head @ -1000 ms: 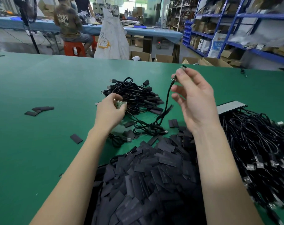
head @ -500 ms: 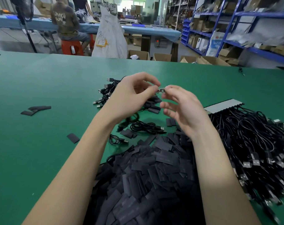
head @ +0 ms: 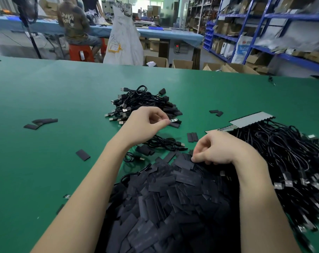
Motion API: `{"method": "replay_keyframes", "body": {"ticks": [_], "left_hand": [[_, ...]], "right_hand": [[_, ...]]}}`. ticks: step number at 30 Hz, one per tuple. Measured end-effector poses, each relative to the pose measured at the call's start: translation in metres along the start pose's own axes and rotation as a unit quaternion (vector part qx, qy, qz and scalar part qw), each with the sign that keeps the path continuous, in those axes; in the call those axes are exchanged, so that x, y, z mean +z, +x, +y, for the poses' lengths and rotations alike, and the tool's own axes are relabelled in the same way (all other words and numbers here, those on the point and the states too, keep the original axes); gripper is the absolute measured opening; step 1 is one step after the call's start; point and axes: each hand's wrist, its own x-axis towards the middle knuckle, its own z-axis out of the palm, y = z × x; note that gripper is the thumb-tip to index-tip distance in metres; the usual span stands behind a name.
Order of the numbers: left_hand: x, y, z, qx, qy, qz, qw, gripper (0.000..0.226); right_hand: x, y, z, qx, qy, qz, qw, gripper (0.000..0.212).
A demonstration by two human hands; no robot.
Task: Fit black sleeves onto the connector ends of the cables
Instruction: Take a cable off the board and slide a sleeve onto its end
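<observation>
My left hand pinches the bare connector end of a black cable between thumb and fingers, just above the green table. The rest of that cable lies coiled below the hand. My right hand reaches down with curled fingers into the top of a big heap of flat black sleeves and pinches one sleeve at its edge. Behind my left hand lies a pile of cables with sleeved ends.
A large bundle of black cables with metal plugs lies at the right, under a grey card. Loose sleeves are scattered on the green table. Beyond the far edge are a seated person, boxes and blue shelving.
My hands were together at the connector. The right hand has let go and dropped to the sleeve heap, while the left hand now holds the connector alone, lower and further right.
</observation>
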Motion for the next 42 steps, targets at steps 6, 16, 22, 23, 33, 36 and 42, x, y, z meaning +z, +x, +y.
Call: {"method": "replay_keyframes", "body": {"ticks": [6,16,22,23,33,36,42], "left_hand": [[0.002,0.001,-0.005,0.004,-0.030,0.001,1.000,0.007],[0.007,-0.002,-0.001,-0.005,-0.163,-0.022,0.986,0.010],[0.012,-0.002,0.001,-0.022,-0.292,-0.048,0.955,0.009],[0.014,-0.002,0.001,-0.025,-0.315,-0.053,0.947,0.009],[0.023,0.000,0.001,-0.039,-0.389,-0.059,0.918,0.015],[0.023,0.000,0.001,-0.034,-0.377,-0.061,0.923,0.015],[0.024,0.001,0.002,-0.032,-0.366,-0.052,0.929,0.016]], "right_hand": [[-0.001,-0.001,-0.003,0.043,-0.040,-0.019,0.998,0.027],[0.003,0.007,0.005,-0.173,0.303,0.119,0.929,0.012],[0.018,0.015,-0.006,-0.234,0.451,0.190,0.840,0.018],[0.019,0.015,-0.007,-0.242,0.455,0.200,0.833,0.019],[0.027,0.021,-0.012,-0.268,0.392,0.248,0.844,0.020],[0.028,0.022,-0.014,-0.263,0.373,0.258,0.852,0.019],[0.031,0.024,-0.017,-0.244,0.350,0.294,0.855,0.019]]}}
